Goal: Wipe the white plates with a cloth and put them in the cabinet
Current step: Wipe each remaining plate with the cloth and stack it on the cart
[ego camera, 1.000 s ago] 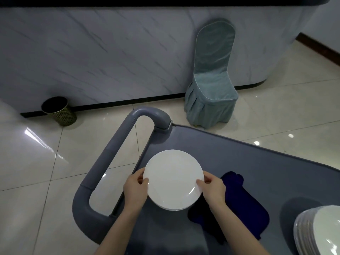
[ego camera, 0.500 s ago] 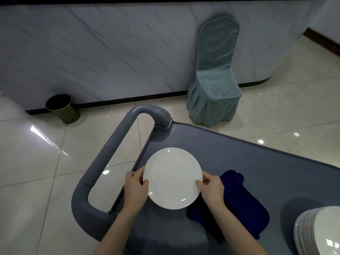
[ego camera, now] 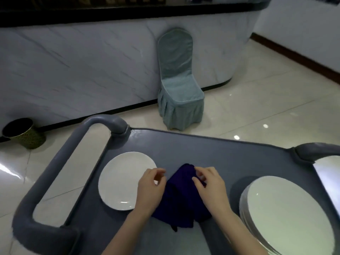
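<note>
A single white plate [ego camera: 121, 181] lies flat on the left part of the grey cart top [ego camera: 211, 150]. A dark blue cloth [ego camera: 181, 197] sits bunched in the middle of the cart, just right of that plate. My right hand [ego camera: 209, 184] pinches the cloth's upper edge. My left hand [ego camera: 150, 188] hovers over the plate's right rim beside the cloth, fingers loosely curled and blurred, holding nothing I can see. A stack of white plates [ego camera: 283, 216] stands at the cart's right end.
The cart's grey loop handle [ego camera: 60, 157] sticks out to the left, a second handle [ego camera: 312, 150] at the right. A covered teal chair [ego camera: 178, 87] stands against the marble counter [ego camera: 82, 67]. A dark waste bin [ego camera: 24, 133] sits on the tiled floor, far left.
The plate I held in both hands now lies on the cart at the left. Both hands have let go and moved right to the blue cloth, which is bunched up. The view shifted right.
</note>
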`<control>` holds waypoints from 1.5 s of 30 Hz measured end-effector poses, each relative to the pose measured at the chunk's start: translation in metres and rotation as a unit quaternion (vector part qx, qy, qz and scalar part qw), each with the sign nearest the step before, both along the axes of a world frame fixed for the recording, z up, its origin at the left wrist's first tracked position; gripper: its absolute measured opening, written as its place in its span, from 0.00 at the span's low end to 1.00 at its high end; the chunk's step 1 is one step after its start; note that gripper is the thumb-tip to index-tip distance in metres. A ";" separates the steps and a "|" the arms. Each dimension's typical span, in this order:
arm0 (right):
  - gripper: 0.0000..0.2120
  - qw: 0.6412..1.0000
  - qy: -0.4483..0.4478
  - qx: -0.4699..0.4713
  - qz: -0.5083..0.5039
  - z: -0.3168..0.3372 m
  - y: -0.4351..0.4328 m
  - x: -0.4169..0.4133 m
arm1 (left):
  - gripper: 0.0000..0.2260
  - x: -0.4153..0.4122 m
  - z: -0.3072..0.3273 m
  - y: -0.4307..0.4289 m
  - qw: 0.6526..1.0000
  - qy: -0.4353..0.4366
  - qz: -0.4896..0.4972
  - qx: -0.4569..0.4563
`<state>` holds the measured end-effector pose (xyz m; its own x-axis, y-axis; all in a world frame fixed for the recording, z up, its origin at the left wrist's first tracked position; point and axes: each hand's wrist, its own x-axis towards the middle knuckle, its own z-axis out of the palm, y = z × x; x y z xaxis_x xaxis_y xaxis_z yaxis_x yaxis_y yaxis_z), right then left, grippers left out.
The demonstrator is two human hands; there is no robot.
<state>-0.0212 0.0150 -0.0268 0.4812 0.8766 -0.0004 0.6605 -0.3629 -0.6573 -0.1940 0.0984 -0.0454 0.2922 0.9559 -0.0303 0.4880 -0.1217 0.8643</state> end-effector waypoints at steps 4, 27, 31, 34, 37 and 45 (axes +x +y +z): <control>0.17 0.995 -0.091 -0.015 -0.047 0.016 -0.060 0.062 | 0.09 0.075 0.005 -0.038 0.992 0.002 -0.125 0.020; 0.29 0.957 0.026 -0.170 -0.236 0.018 -0.213 0.191 | 0.25 0.199 0.011 -0.120 0.959 0.086 -0.259 -0.073; 0.34 0.953 0.077 -0.152 -0.251 0.021 -0.210 0.189 | 0.25 0.188 0.012 -0.121 0.963 0.034 -0.239 -0.124; 0.28 0.959 0.101 -0.095 -0.249 0.028 -0.201 0.185 | 0.26 0.174 0.019 -0.115 0.965 -0.019 -0.212 -0.157; 0.21 0.956 0.176 0.014 -0.233 0.031 -0.187 0.174 | 0.25 0.157 0.028 -0.104 0.961 -0.076 -0.178 -0.200; 0.13 0.861 0.376 0.149 -0.309 0.017 -0.144 0.136 | 0.17 0.114 0.032 -0.075 0.928 -0.185 -0.154 -0.284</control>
<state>0.1153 -0.1294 -0.0100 0.8179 0.4687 -0.3337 -0.2499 -0.2331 -0.9398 -0.0800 0.0237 -0.0132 0.6402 0.6851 -0.3476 0.1635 0.3206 0.9330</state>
